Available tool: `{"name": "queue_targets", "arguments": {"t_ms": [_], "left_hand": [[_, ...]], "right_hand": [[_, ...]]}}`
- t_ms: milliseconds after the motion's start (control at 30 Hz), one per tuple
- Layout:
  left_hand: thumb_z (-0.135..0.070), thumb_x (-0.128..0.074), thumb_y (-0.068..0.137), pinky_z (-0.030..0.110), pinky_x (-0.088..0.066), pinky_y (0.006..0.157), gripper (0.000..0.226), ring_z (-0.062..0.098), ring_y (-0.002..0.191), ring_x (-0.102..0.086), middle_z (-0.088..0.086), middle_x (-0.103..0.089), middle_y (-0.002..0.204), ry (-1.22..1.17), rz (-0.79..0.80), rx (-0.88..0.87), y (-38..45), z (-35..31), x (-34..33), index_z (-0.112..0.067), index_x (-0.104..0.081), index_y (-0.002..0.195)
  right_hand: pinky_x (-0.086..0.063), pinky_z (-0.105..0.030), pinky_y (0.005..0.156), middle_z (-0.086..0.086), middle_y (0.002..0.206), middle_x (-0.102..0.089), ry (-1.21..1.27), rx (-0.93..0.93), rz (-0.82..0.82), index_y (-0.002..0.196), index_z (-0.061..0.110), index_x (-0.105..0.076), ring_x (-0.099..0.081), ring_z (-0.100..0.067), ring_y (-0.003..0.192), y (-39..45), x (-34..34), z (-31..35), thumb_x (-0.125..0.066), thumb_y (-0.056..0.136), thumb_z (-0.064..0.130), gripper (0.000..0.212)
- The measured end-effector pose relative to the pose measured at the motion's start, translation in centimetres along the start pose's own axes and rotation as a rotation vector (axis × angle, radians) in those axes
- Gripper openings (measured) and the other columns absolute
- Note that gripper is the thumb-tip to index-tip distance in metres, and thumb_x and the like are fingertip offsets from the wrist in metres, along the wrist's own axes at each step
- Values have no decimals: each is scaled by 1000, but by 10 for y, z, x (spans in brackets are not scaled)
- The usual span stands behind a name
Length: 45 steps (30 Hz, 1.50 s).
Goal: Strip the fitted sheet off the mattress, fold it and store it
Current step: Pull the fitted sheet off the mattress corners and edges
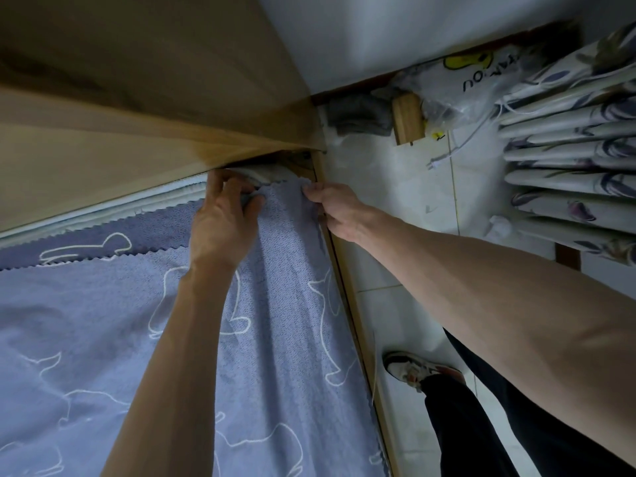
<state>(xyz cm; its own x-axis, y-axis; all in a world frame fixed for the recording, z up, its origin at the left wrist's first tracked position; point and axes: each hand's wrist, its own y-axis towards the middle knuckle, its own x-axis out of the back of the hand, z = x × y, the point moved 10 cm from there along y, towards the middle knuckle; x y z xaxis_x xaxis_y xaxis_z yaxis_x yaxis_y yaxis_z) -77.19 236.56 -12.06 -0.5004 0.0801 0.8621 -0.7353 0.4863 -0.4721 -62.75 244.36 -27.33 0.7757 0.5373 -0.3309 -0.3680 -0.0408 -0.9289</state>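
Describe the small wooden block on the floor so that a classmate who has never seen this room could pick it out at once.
Start at the white wall beyond the bed's corner and drop to the tiled floor at its foot. There, between a grey cloth bundle and a clear plastic bag, stands the wooden block. It is the only hard, tan piece among soft clutter.

Sheet [282, 339] on mattress [103, 208], floor [406, 304] right

A plastic bag [471, 80] by the wall bears upside-down dark lettering. Only "U", "O" and "U" can be read. The remaining letters are too blurred.
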Motion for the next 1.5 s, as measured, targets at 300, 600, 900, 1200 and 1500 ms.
{"name": "queue_targets", "arguments": {"t_ms": [300, 600, 900, 1200, 1500], "left_hand": [[-38, -66, 92, 42, -50, 76, 20, 34, 93, -62, 5, -57, 119, -109, 46, 16, 12, -8, 5, -22, -63, 103], [-36, -56, 100, 40, -44, 73, 27, 35, 96, -61, 9, -60, 114, -65, 21, -42, 7, -28, 5, -10, -60, 107], [-32, -55, 94, 46, -34, 91, 23, 34, 105, -53, 11, -59, 110, 259, -360, 142, -31, -46, 19, -14, -58, 108], [-48, -58, 96, 37, -53, 69, 35, 24, 83, -67, 1, -68, 84, -1251, 284, 1313, -265, -71, -246, -14, -65, 103], [-22, -56, 102, 38, -54, 95, 20, 16, 114, -66, 4, -72, 120, -2431, -557, 1547, -339, -79, -309, -12, -72, 109]], "right_hand": [[-58, -20, 72, 1, 80, -76, 76, 52, -96, 87, 12, -74, -69, -14, 83, -12, 28, 12, -75, 86, 5, 8], [-54, -40, 101, -16, 113, -73, 80, 101, -120, 94, 5, -71, -69, -30, 109, -21, 42, 22, -73, 87, 3, 7], [-58, -44, 92, -18, 107, -72, -49, 185, -183, 93, 7, -64, -70, -34, 102, -34, 48, 35, -70, 90, 2, 8], [-60, -39, 87, -5, 92, -75, -212, 350, -283, 92, 15, -72, -72, -23, 90, -33, 56, 53, -77, 84, 6, 13], [-59, -38, 75, -17, 97, -74, -255, 432, -233, 91, 11, -66, -70, -30, 85, -36, 52, 59, -74, 85, -3, 17]]}}
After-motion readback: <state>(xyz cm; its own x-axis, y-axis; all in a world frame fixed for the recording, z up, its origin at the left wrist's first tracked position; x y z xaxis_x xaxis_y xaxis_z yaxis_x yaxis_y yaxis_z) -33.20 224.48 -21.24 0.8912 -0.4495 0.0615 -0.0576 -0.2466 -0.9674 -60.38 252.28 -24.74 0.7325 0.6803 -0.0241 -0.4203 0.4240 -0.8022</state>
